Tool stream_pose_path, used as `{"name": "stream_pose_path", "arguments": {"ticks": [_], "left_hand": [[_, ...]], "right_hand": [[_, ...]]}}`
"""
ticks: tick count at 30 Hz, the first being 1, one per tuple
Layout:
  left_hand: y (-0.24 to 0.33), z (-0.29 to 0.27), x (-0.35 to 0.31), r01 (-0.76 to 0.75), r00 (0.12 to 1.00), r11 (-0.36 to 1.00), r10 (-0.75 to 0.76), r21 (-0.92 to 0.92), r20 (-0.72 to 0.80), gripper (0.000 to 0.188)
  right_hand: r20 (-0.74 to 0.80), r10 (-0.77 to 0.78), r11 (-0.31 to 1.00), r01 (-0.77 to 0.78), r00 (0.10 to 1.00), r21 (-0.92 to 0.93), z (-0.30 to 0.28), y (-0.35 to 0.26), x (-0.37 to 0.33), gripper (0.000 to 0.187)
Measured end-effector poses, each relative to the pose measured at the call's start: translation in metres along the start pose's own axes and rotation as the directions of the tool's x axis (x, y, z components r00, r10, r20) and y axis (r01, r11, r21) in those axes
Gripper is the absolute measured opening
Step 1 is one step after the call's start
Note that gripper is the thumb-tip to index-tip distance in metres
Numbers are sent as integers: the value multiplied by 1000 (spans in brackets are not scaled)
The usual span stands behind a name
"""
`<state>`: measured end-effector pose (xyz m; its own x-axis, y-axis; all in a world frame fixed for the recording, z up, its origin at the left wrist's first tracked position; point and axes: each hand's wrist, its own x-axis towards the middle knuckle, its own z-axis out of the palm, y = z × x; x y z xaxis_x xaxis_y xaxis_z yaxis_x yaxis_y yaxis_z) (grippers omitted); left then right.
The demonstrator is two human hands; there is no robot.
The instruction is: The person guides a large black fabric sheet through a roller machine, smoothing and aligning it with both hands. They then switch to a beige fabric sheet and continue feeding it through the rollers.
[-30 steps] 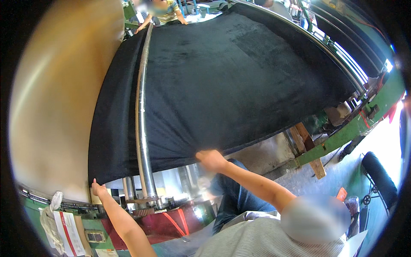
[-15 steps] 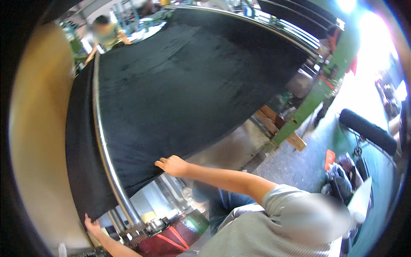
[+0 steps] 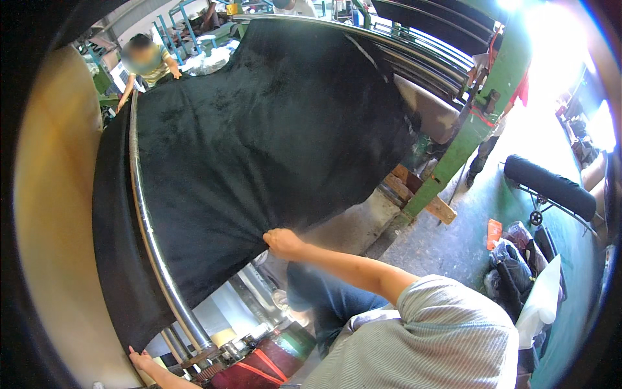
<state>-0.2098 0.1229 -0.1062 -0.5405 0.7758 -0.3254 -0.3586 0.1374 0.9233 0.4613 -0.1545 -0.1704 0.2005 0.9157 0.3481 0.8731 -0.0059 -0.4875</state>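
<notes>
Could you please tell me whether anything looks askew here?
Yes: the black cloth slants away from the metal bars at the far right, leaving them bare there, so its edge looks uneven. Creases also fan out from the right hand, which pinches the near edge.

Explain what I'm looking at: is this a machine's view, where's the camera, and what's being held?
No robot here: a person works bare-handed. A wide fisheye camera on that person's head looks down, so straight edges bend. The left hand pinches the lower corner of a wide black cloth sheet, beside a smooth, curved tan surface. The right hand clutches the sheet's near edge, and creases fan out from it. A long, shiny metal bar crosses the sheet. At the far side, a co-worker also has an arm reaching to its edge.
</notes>
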Motion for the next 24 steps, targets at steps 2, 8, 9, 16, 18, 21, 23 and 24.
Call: {"name": "stream_pose_path", "arguments": {"ticks": [2,8,9,16,18,21,23,24], "left_hand": [[-12,17,-14,38,985,999,-38,2,169,34],[6,2,5,-71,990,992,83,-101,117,40],[5,2,6,-81,996,994,84,-74,34,41],[4,7,2,-23,982,998,33,51,-187,41],[8,4,0,11,990,998,-3,57,-139,41],[9,5,-2,64,983,998,-65,10,171,36],[0,9,-8,-115,943,992,90,59,320,37],[-2,14,-10,-243,931,959,188,146,314,36]], "right_hand": [[69,-12,999,8,998,51,-5,-5,-8,12],[126,-153,972,126,980,198,-20,-26,-4,25],[133,-169,968,139,977,210,-31,-29,-3,27],[62,25,1000,-24,998,-20,-29,-8,13,26],[33,122,991,-120,992,-65,-23,-2,17,17],[-91,72,997,-70,993,29,-18,2,14,17],[-16,146,978,-142,989,156,-8,3,16,14],[-64,173,943,-147,983,298,0,6,14,13]]}}
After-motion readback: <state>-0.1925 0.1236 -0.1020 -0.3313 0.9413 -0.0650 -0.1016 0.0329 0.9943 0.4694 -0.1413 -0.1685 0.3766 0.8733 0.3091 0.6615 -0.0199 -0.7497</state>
